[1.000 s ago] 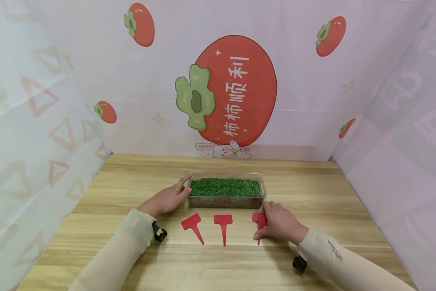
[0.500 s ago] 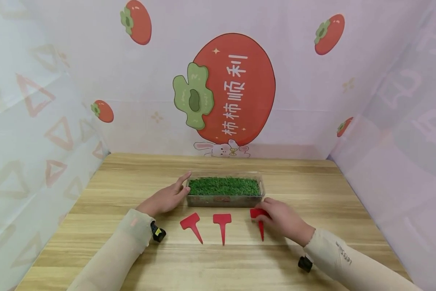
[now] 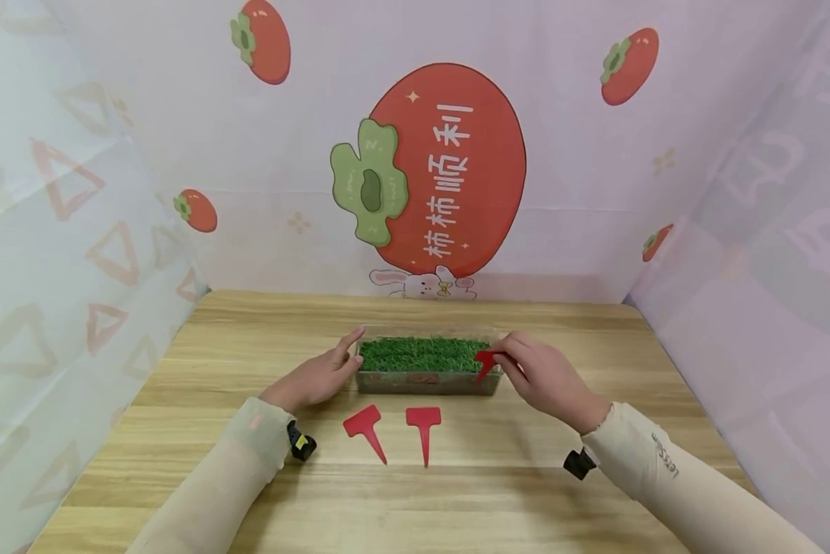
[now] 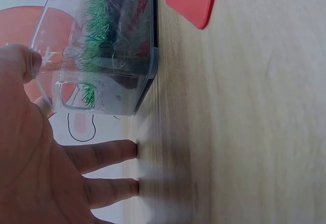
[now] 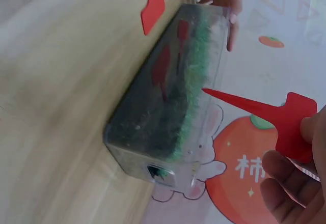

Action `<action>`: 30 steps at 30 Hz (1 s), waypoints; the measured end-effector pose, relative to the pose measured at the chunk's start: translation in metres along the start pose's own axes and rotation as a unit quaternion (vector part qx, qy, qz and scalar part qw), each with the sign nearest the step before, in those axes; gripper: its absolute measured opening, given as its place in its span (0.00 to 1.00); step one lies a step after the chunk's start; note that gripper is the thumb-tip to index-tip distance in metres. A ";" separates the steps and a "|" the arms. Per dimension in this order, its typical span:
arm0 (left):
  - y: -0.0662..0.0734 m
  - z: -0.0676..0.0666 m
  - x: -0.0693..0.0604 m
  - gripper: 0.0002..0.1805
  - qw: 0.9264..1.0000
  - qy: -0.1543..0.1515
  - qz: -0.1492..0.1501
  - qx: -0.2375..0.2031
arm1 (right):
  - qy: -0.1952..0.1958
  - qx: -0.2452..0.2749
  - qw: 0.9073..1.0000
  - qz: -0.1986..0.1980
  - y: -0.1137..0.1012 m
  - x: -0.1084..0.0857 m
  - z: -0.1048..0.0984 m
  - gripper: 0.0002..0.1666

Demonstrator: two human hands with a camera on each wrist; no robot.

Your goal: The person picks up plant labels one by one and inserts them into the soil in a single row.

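Note:
My right hand [image 3: 542, 377] pinches a red T-shaped plant label [image 5: 277, 117] by its broad head, above the right end of a clear plastic box [image 3: 425, 383]. In the right wrist view, the label's pointed stem aims at the strip of green artificial grass [image 3: 425, 354] inside the box. My left hand [image 3: 314, 378] touches the box's left end, thumb at the rim, with other fingers [image 4: 107, 155] extended down to the table. Two more red plant labels, a tilted left one [image 3: 366, 427] and a straight middle one [image 3: 425, 427], lie flat in front of the box.
The wooden table [image 3: 415, 508] carries the box toward its back. Behind it hangs a white cloth backdrop [image 3: 567, 169] printed with persimmons, and side cloths [image 3: 55, 231] stand left and right.
The right hand has lifted the rightmost plant label off the table and moved it up and back, over the box's right end. The left hand stays at the box's left end.

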State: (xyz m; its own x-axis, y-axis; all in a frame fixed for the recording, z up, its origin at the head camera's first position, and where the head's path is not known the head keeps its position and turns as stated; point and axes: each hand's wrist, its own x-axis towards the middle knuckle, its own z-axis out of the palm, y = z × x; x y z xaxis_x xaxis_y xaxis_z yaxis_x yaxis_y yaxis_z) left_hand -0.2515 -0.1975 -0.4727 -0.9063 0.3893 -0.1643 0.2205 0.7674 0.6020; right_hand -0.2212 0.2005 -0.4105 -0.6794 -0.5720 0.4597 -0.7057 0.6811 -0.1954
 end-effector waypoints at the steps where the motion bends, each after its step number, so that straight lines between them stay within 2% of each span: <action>1: 0.000 0.000 0.000 0.35 1.000 -0.001 0.001 0.000 | 0.008 -0.001 1.000 0.000 0.001 0.003 -0.001 0.07; 7: -0.001 -0.001 0.002 0.36 1.000 0.006 0.005 0.004 | 0.056 0.025 0.998 0.006 0.015 0.021 -0.003 0.09; 11: -0.001 -0.001 0.003 0.36 1.000 0.004 0.009 0.005 | 0.067 0.015 0.998 0.000 0.022 0.028 0.001 0.10; 16: -0.002 0.000 0.002 0.36 1.000 0.002 0.006 0.001 | 0.050 -0.015 0.999 -0.004 0.029 0.033 0.010 0.11; 30: -0.004 0.002 0.002 0.35 1.000 0.009 0.006 -0.007 | 0.004 -0.010 1.000 0.014 0.033 0.038 0.028 0.10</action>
State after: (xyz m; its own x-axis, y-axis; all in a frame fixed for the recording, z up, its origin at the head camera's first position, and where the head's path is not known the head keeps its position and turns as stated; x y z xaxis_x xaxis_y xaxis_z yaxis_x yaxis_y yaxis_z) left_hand -0.2536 -0.1986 -0.4773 -0.9101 0.3891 -0.1424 0.2266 0.7551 0.6153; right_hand -0.2760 0.1887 -0.4240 -0.6978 -0.5487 0.4605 -0.6815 0.7064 -0.1911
